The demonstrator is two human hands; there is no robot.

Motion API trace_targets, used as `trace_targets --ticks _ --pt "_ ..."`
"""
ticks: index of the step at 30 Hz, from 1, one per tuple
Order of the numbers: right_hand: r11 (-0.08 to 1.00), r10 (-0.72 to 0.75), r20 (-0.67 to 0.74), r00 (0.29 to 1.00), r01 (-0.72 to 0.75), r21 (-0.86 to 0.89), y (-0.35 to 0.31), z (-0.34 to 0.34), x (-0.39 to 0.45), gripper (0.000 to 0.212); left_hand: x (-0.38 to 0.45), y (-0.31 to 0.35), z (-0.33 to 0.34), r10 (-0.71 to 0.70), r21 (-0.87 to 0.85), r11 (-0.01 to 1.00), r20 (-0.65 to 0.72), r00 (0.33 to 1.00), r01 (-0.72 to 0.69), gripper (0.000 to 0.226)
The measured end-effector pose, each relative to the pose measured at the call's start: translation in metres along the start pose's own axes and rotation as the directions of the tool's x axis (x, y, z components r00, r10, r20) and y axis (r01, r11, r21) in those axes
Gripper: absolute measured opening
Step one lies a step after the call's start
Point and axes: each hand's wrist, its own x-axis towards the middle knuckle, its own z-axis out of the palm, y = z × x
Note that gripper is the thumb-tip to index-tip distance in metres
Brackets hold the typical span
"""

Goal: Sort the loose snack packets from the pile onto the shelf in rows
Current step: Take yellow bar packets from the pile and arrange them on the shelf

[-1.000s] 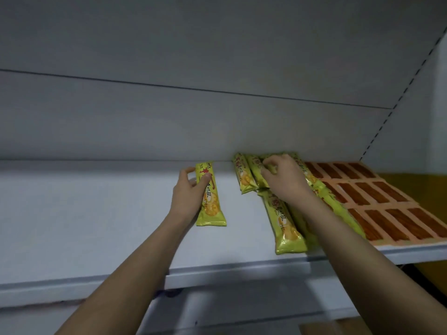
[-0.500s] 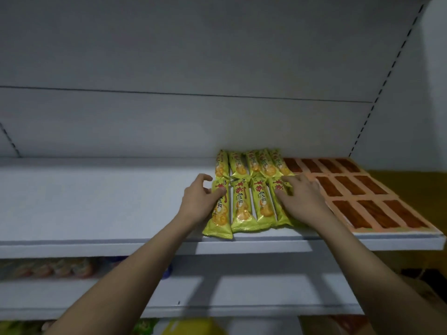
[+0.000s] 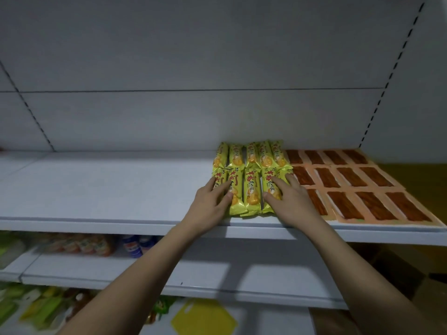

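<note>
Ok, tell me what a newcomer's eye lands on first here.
First, the block of yellow-green snack packets in two neat rows on the white shelf, with the left hand and right hand resting flat on the front row's two ends. Next, the grid of orange packets just to their right.

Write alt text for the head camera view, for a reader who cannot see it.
Two bare hands rest flat on yellow snack packets laid in two rows on a white shelf, the left hand at the block's left edge, the right hand at its right edge. Orange-brown packets lie in rows to the right; blurred goods fill lower shelves.
</note>
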Motion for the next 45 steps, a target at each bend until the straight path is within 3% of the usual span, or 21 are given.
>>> trace_targets --ticks 10,18,27,34,39,45 --pt "0.998 0.006 0.088 0.996 0.0 -0.071 -0.003 -0.012 0.006 0.066 0.003 0.004 -0.009 0.026 0.039 0.999 0.027 0.999 -0.027 0.047" --pt "1.0 0.016 -0.011 1.0 -0.016 -0.006 -0.005 -0.033 0.058 0.065 0.064 0.001 -0.041 -0.064 0.025 0.998 -0.037 0.997 0.065 0.054" --pt "0.999 0.018 0.104 0.994 -0.013 -0.048 0.015 -0.017 0.136 0.062 0.137 -0.007 -0.018 -0.129 0.248 0.966 0.2 0.971 0.077 0.055" --pt "0.996 0.01 0.098 0.995 -0.001 -0.085 0.016 -0.017 0.142 0.057 0.14 -0.004 -0.012 -0.112 0.304 0.952 0.202 0.973 0.047 0.057" --pt "0.981 -0.123 0.046 0.991 0.128 -0.144 -0.029 -0.029 0.132 0.058 0.119 -0.002 -0.056 -0.137 0.335 0.938 0.127 0.982 0.087 0.056" --pt "0.932 -0.344 0.178 0.922 0.359 -0.059 -0.154 0.002 0.125 0.056 0.067 -0.026 -0.158 -0.284 0.451 0.845 -0.08 0.956 0.288 0.06"
